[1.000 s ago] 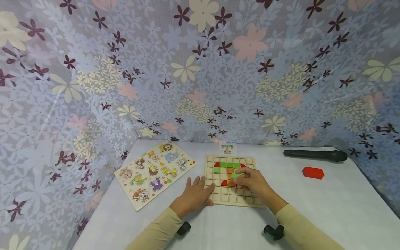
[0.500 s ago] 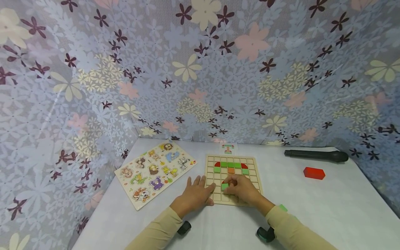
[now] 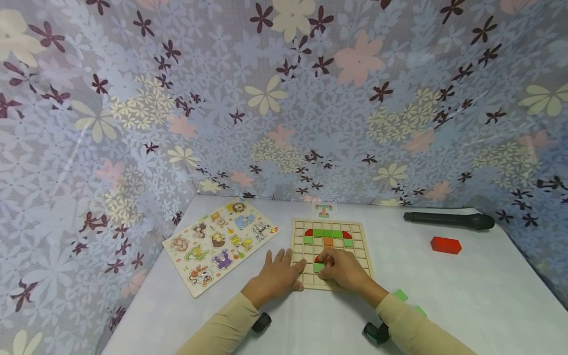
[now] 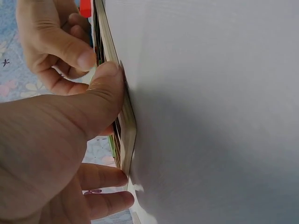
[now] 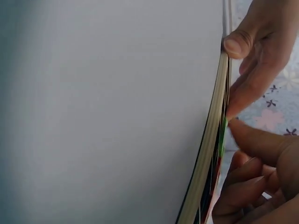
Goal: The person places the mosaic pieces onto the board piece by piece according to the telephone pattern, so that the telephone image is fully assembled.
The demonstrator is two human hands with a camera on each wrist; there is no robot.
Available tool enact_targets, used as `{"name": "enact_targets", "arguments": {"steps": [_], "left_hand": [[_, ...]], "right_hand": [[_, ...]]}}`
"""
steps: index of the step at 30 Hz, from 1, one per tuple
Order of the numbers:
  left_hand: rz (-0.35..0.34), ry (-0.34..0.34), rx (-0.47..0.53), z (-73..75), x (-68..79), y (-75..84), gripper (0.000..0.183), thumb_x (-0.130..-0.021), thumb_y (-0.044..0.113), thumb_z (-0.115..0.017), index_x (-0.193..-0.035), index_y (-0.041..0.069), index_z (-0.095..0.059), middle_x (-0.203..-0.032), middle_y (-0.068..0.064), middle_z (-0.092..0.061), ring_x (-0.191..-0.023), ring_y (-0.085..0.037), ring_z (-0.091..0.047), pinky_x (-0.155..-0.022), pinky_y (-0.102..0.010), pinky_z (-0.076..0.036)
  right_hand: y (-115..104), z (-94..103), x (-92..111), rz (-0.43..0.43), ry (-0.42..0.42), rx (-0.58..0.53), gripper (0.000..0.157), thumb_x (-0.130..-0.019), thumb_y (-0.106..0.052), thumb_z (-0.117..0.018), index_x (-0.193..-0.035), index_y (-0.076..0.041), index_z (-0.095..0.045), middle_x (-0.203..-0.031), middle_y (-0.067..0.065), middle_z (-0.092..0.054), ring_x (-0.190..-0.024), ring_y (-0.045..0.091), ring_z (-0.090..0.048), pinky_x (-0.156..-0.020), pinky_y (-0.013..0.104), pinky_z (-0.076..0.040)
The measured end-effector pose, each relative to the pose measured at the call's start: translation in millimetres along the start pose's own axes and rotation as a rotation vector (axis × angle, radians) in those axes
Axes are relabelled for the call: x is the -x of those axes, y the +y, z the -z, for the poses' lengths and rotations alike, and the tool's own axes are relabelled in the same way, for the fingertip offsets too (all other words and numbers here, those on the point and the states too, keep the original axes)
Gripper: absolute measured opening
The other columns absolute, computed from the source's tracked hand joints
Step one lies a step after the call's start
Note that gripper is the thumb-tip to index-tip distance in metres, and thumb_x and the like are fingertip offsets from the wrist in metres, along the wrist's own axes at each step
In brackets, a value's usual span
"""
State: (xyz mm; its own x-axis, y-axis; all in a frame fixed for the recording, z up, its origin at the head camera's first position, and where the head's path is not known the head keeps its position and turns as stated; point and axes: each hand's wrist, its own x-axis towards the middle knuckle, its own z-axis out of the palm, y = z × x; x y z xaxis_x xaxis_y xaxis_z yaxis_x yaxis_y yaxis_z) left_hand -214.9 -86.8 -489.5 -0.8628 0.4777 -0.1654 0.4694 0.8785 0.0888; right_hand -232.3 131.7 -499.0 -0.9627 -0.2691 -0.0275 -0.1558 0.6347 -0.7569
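Observation:
My right hand (image 3: pixel 343 268) is over the front half of a wooden grid board (image 3: pixel 306 278), its fingertips and thumb at a green square tile (image 3: pixel 319 267). The right wrist view shows the thumb (image 5: pixel 252 140) right at the green tile's edge (image 5: pixel 223 128), the other fingers curled behind. Just above this tile a red quarter-round tile (image 3: pixel 317 258) shows partly. Farther up the board lie a row of green tiles (image 3: pixel 327 233), red rounded corners (image 3: pixel 346 234) and an orange tile (image 3: pixel 328 241). My left hand (image 3: pixel 277 273) rests with fingers spread on the board's left front edge.
An animal puzzle board (image 3: pixel 222 246) lies at left. Behind the grid board is a small pattern card (image 3: pixel 323 211). Loose green tiles (image 3: pixel 401 295) lie beside my right sleeve. A red block (image 3: pixel 445 245) and a black microphone (image 3: pixel 448 220) lie at right.
My right hand moved left and toward the board's front with the green tile, which now lies flatter in its cell. A green tile now shows at the right end. The left hand stayed put.

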Motion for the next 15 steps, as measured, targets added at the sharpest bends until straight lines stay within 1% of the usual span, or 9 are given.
{"name": "enact_targets", "arguments": {"steps": [2,5,9,12,15], "left_hand": [[-0.003,-0.003,0.006,-0.2,-0.5,-0.3,0.071,-0.091,0.055,-0.062,-0.155,0.028,-0.046,-0.161,-0.021,-0.036,-0.149,-0.041,-0.033,-0.117,-0.066,-0.025],[-0.011,0.002,0.006,-0.5,-1.3,-0.4,0.071,-0.091,0.055,-0.063,-0.154,0.028,-0.046,-0.161,-0.021,-0.037,-0.149,-0.041,-0.033,-0.117,-0.066,-0.025],[-0.009,0.006,-0.004,-0.4,-1.3,-0.5,0.070,-0.091,0.054,-0.063,-0.154,0.028,-0.046,-0.160,-0.021,-0.037,-0.149,-0.041,-0.034,-0.117,-0.066,-0.026],[0.001,0.000,-0.001,0.2,-0.6,-0.4,0.071,-0.091,0.054,-0.064,-0.154,0.028,-0.046,-0.160,-0.021,-0.037,-0.149,-0.041,-0.033,-0.117,-0.066,-0.025],[0.003,-0.002,-0.002,0.6,0.2,0.0,0.071,-0.091,0.054,-0.064,-0.154,0.028,-0.047,-0.160,-0.021,-0.037,-0.149,-0.041,-0.033,-0.117,-0.065,-0.025]], "right_hand": [[0.5,6.1,3.4,-0.014,0.014,-0.024,0.023,-0.086,-0.012,-0.080,-0.107,-0.009,-0.073,-0.075,-0.001,-0.059,-0.066,0.014,-0.051,-0.057,0.028,-0.041],[6.9,22.4,11.5,-0.012,0.042,-0.056,0.020,-0.094,-0.017,-0.074,-0.111,-0.008,-0.072,-0.084,0.001,-0.063,-0.072,0.016,-0.054,-0.058,0.029,-0.045],[19.0,51.3,30.2,0.012,0.072,-0.084,0.026,-0.099,-0.023,-0.069,-0.118,-0.005,-0.069,-0.090,0.004,-0.064,-0.078,0.018,-0.056,-0.059,0.030,-0.048],[28.3,72.6,48.6,-0.032,0.079,-0.152,0.031,-0.099,-0.022,-0.068,-0.122,-0.001,-0.066,-0.088,0.006,-0.060,-0.068,0.015,-0.053,-0.054,0.030,-0.046],[41.4,92.2,66.5,-0.118,0.078,-0.248,0.038,-0.099,-0.022,-0.069,-0.126,0.003,-0.062,-0.085,0.006,-0.055,-0.057,0.012,-0.045,-0.049,0.029,-0.042]]}}
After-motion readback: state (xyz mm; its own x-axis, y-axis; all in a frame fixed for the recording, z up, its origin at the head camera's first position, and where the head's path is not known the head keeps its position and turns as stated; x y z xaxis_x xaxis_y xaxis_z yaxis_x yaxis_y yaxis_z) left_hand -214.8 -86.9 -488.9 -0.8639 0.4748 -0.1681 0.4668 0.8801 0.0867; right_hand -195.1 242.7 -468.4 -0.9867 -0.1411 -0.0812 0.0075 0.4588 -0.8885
